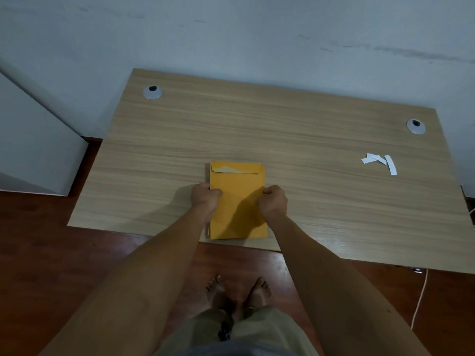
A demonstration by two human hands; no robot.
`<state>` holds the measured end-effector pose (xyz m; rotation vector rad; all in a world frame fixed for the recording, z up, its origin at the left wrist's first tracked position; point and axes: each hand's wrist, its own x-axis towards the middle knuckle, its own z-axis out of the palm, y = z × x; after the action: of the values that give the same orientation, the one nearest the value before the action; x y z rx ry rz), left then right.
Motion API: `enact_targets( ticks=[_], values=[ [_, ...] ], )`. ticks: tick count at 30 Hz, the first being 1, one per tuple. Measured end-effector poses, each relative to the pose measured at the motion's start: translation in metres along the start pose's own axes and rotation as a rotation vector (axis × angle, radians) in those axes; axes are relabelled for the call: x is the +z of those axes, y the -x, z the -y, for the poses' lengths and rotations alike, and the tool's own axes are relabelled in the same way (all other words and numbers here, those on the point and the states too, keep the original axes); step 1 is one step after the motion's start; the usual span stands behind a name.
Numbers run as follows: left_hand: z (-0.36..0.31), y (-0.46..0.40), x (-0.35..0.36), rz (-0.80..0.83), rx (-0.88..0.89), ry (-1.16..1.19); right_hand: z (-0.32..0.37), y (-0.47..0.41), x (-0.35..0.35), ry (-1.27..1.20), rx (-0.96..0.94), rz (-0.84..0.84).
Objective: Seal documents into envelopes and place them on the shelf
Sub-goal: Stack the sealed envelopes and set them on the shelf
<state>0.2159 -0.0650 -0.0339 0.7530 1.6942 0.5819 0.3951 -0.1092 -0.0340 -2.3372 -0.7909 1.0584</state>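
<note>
Yellow envelope (pixel 237 201) flat on desk (pixel 282 129), near front edge, flap end away from person. Left hand (pixel 205 196) pinches left edge, right hand (pixel 273 200) pinches right edge, likely squaring stack beneath or readying lift. Peeled strips (pixel 380 162) lie well apart, far right.

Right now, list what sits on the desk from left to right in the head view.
Left cable grommet → left hand → yellow envelope → right hand → white paper strips → right cable grommet.
</note>
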Motion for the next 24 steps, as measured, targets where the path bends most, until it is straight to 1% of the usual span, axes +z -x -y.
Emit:
enact_targets(
  ticks=[4, 10, 12, 14, 16, 20, 24],
  values=[
    [-0.006, 0.004, 0.005, 0.062, 0.052, -0.012, 0.002, 0.002, -0.002, -0.021, 0.025, 0.006],
    [-0.028, 0.006, 0.011, 0.184, 0.126, 0.045, 0.016, 0.0, -0.015, -0.157, 0.04, 0.063],
    [-0.042, 0.003, 0.013, 0.22, 0.152, 0.048, 0.029, -0.004, -0.027, -0.257, -0.004, 0.092],
    [-0.059, 0.002, 0.013, 0.253, 0.206, 0.066, 0.046, -0.007, -0.044, -0.291, -0.089, 0.077],
    [-0.08, 0.005, 0.013, 0.258, 0.289, 0.073, 0.064, -0.01, -0.061, -0.268, -0.183, 0.019],
    [-0.107, 0.005, 0.018, 0.226, 0.542, -0.008, 0.093, -0.01, -0.085, -0.215, -0.342, -0.073],
    [-0.117, 0.008, 0.021, 0.178, 0.659, -0.086, 0.101, -0.01, -0.094, -0.19, -0.409, -0.118]
  ],
)
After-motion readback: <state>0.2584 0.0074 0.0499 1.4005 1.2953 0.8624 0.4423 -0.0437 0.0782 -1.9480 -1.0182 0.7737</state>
